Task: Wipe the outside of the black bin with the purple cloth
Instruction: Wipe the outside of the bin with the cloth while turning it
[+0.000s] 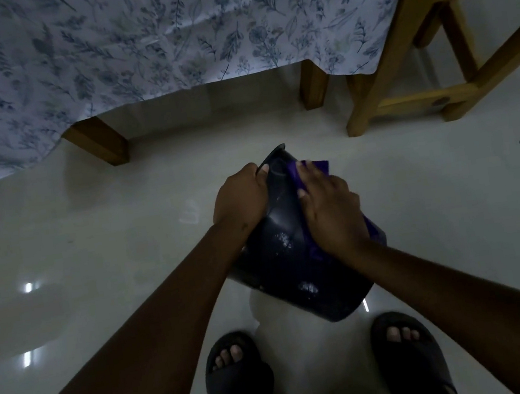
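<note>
- Head view looks down on our two bare arms, which hold the black bin in the air above the pale floor, just in front of our feet in dark sandals.
- We keep the bin tilted, with its rim pointing away from us and its closed bottom toward our feet, so that its outer wall faces up and is easy to reach.
- Our left hand is closed around the far rim; we think this grip carries the bin and stops it from turning under pressure.
- Our right hand lies flat, fingers stretched, and presses the purple cloth against the right side of the wall. The cloth shows beyond the fingertips and again below the wrist.
- Pale dusty spots remain on the wall between the hands and near the bottom, so we judge the wiping is not finished.
- Behind stand a table with a flowered tablecloth and a wooden chair, well apart from the bin.
</note>
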A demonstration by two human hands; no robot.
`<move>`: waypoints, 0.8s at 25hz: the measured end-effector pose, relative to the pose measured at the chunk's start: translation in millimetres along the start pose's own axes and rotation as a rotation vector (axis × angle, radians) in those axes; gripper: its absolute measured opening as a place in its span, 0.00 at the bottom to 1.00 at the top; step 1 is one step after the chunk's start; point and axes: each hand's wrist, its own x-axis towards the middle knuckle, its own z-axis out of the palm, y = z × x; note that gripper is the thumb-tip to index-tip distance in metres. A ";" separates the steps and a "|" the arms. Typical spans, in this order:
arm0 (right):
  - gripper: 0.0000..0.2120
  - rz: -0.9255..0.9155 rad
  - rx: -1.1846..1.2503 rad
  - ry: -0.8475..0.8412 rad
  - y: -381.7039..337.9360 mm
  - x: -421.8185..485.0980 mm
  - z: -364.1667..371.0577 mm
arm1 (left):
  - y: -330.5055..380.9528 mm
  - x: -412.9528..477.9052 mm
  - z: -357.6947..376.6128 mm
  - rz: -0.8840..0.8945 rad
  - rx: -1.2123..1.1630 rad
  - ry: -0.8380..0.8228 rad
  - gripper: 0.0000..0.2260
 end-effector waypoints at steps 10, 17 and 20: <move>0.25 0.031 -0.036 -0.004 19.8 -18.2 -7.2 | -22.4 -17.7 -19.7 0.015 -0.291 -0.255 0.12; 0.26 -0.351 -0.257 -0.020 12.3 -68.7 10.4 | -14.8 -6.5 -10.1 0.067 -0.194 -0.160 0.14; 0.24 -0.130 -0.137 0.071 11.3 -16.3 -6.8 | -14.0 -2.1 -7.5 0.077 -0.208 -0.169 0.14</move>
